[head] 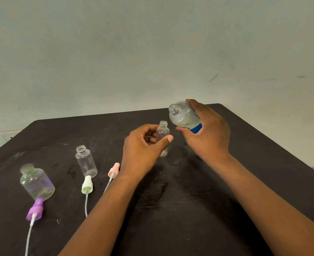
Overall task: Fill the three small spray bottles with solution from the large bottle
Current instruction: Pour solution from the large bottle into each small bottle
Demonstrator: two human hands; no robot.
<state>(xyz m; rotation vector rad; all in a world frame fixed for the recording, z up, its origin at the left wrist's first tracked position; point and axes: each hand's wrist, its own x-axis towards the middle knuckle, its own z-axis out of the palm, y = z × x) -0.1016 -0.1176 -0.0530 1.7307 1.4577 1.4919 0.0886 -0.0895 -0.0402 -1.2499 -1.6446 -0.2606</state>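
Dark, scuffed tabletop point(198, 200) carries the work. The left hand point(143, 150) curls round a small clear uncapped spray bottle point(162, 134) standing upright at centre. Just right of it, the right hand point(206, 132) grips the large clear blue-labelled bottle point(183, 116), raised and tilted, its open mouth toward the small one. Two more open clear bottles point(86, 161) point(37, 182) stand at left, with green point(87, 184), pink point(113, 169) and purple point(36, 209) spray heads lying near them.
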